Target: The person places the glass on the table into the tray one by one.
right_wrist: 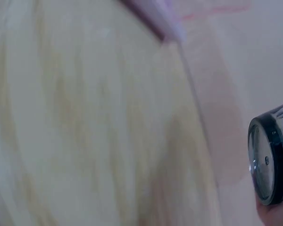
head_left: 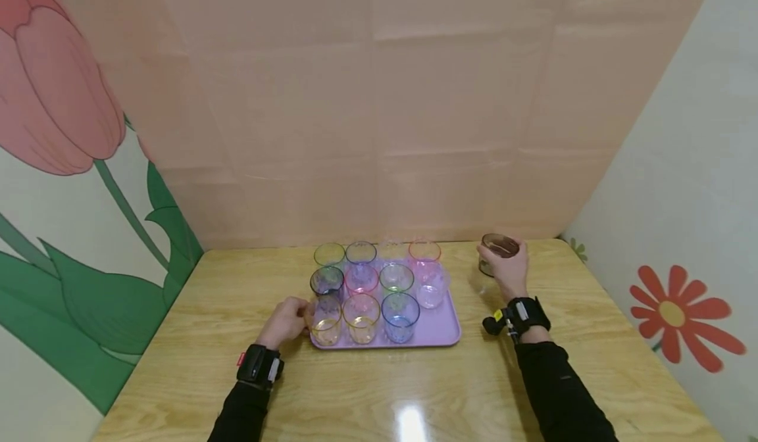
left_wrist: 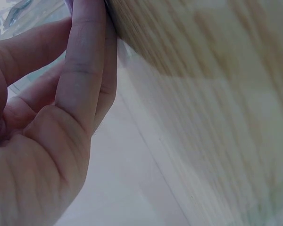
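My right hand [head_left: 508, 266] grips a dark brown drinking glass [head_left: 500, 246] to the right of the tray. In the right wrist view the glass's round base [right_wrist: 264, 162] shows, raised off the tabletop. At the left edge of a purple tray [head_left: 439, 332], my left hand [head_left: 287, 321] pinches the rim between thumb and fingers; only a sliver of tray shows in the left wrist view. Several clear glasses with coloured rims stand in rows on the tray, among them a blue-rimmed glass [head_left: 400, 319], an amber-rimmed glass [head_left: 362, 319] and a green-rimmed glass [head_left: 397, 277].
The tray stands on a light wooden table [head_left: 379, 386], near its back edge. Behind it rises a pinkish-beige covering [head_left: 379, 113]. Painted walls flank the table, with a tulip [head_left: 65, 93] at left and a red flower [head_left: 681, 314] at right.
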`<state>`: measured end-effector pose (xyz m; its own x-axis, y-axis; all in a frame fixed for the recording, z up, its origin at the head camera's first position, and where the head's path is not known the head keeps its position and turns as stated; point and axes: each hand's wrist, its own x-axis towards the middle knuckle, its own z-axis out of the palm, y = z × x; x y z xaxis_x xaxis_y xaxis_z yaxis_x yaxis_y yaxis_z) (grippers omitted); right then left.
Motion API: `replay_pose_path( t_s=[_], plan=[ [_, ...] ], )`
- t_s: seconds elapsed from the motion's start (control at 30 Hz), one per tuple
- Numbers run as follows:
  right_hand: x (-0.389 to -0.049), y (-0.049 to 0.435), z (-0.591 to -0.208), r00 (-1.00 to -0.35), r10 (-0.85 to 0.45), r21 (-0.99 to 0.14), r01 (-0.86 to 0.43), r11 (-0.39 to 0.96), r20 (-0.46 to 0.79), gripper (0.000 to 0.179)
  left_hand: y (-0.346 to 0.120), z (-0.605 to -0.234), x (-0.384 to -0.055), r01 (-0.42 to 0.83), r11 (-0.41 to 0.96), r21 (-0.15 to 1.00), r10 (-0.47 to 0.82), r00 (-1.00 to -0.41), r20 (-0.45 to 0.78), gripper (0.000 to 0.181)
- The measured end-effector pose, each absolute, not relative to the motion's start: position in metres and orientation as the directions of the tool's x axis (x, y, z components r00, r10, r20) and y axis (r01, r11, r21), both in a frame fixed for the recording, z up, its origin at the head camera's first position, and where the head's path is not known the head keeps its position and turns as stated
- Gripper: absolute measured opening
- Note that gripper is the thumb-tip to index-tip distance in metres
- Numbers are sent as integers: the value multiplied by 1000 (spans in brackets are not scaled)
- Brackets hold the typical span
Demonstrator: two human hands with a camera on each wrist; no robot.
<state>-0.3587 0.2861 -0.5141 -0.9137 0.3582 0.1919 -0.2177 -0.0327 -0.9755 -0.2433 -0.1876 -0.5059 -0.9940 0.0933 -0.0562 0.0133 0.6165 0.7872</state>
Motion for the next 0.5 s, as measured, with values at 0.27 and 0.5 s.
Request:
replay_pose_path(
  t_s=[0.27,0.5],
  plan=[
    [-349,271,-518,-911,351,-965,-254,-70,215,77,-187,-505,-242,7,624,782,94,-993,-66,19],
    [-324,260,-517,-913,296,-955,-297,-15,280,74,-189,-505,-243,9,615,789,95,-993,-63,19]
  ],
)
